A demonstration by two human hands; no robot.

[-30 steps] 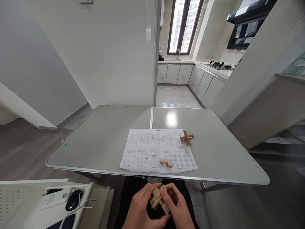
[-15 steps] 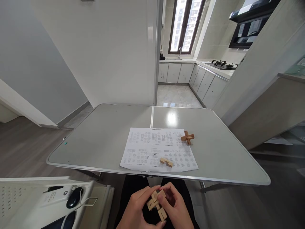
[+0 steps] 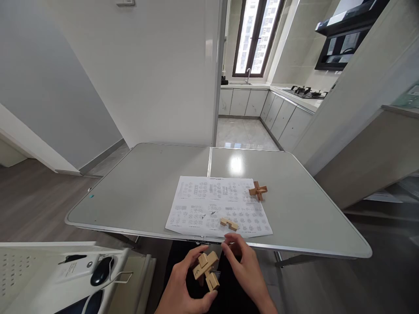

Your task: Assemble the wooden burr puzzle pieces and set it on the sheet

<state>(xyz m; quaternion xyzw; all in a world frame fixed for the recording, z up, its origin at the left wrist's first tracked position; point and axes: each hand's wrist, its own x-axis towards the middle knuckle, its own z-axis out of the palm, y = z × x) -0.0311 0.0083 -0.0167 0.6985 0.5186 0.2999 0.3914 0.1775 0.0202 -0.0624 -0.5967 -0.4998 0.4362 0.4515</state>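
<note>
My left hand grips a partly assembled wooden burr puzzle of pale interlocking pieces, held over my lap before the table's front edge. Its thumb and fingers pinch the puzzle from both ends. To the right, my right hand is apart from it, fingers loosely spread and nothing visible in them. Just beyond those fingertips a loose notched wooden piece lies on the printed instruction sheet. At the sheet's upper right corner sits a darker, star-shaped wooden burr puzzle.
The grey folding table has a metal rim and a centre seam. At lower left stands a white cart holding a black mouse and a white cable. A small teal bit lies on the table's left side.
My right hand has let go of the puzzle and moved up and right toward the table edge. My left hand has shifted slightly left with the puzzle.
</note>
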